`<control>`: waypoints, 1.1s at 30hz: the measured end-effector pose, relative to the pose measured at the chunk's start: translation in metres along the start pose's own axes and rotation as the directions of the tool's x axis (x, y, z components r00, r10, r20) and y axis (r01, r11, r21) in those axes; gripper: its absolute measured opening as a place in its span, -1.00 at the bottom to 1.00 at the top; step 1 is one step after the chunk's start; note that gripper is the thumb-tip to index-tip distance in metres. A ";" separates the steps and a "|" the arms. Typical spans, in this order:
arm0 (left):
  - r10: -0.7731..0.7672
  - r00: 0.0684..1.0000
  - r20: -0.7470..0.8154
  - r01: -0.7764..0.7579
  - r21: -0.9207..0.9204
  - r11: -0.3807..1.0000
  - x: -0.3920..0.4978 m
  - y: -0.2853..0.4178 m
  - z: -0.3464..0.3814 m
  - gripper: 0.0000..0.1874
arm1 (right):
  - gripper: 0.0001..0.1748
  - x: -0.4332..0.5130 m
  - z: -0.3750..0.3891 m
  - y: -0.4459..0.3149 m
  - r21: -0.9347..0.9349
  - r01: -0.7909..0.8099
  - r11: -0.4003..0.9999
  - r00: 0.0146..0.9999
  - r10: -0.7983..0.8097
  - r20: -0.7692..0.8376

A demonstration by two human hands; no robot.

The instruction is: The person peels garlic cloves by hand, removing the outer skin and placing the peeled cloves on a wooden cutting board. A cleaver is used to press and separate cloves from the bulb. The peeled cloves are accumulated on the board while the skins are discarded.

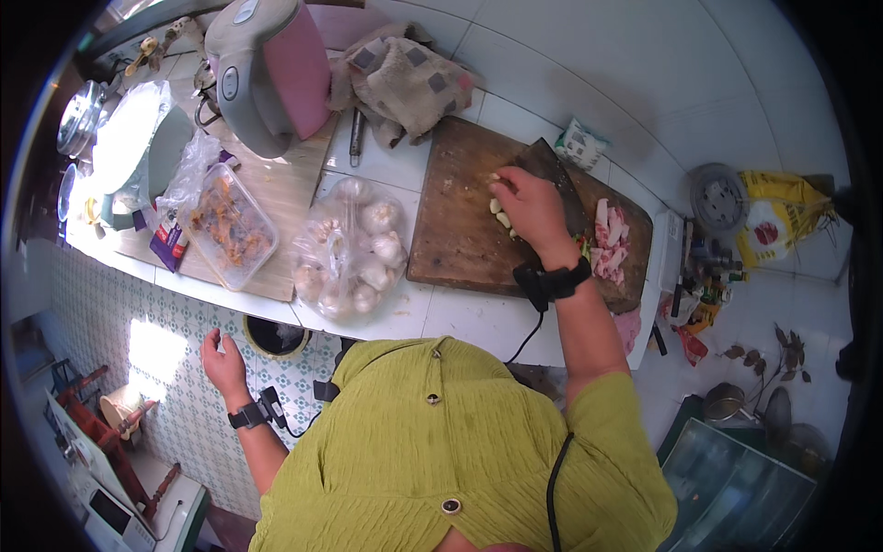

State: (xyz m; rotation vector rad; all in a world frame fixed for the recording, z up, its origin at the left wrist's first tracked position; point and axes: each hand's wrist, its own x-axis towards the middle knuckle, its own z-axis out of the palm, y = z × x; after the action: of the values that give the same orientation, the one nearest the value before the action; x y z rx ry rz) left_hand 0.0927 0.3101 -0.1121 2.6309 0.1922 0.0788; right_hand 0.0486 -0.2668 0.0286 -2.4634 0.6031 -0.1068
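My right hand point(534, 210) is over the wooden cutting board point(455, 200), its thumb and forefinger pinched on a small pale piece, which looks like garlic. Peeled garlic cloves point(498, 212) lie on the board just under the fingers. The dark blade of a cleaver point(552, 169) lies flat behind the hand; its handle cannot be made out. To the hand's right are sliced raw meat point(610, 241) and some chopped red and green pepper point(585, 246), partly hidden by the wrist. Off the counter's front edge, above the floor, my left hand point(224, 362) hangs with fingers loosely apart, holding nothing.
Left of the board lies a plastic bag of garlic bulbs point(352, 252), beside a clear plastic container of orange-brown food point(231, 228). Behind stand a pink and grey electric kettle point(276, 76) and a crumpled checked cloth point(414, 83). A small green and white packet point(581, 145) sits by the tiled wall.
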 end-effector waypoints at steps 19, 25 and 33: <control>0.342 0.930 -0.132 -0.363 -0.194 0.911 -0.032 0.106 -0.041 -0.77 | -0.72 -0.063 0.052 -0.001 -0.303 0.494 0.815 0.817 -0.554 -0.158; 0.498 0.858 -0.125 -0.513 -0.194 0.836 -0.055 0.136 -0.048 -0.77 | -0.81 -0.064 0.049 0.000 -0.370 0.531 0.763 0.738 -0.630 -0.240; 0.631 0.763 -0.137 -0.642 -0.273 0.717 -0.069 0.177 -0.070 -0.75 | -0.77 -0.098 -0.008 0.017 -0.347 0.313 0.884 0.772 -0.450 -0.450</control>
State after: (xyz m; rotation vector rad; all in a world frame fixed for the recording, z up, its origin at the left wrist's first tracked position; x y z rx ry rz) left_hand 0.0398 0.1792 0.0333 2.2610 -0.6849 0.3581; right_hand -0.0472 -0.2403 0.0311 -2.7879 0.3189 -0.9475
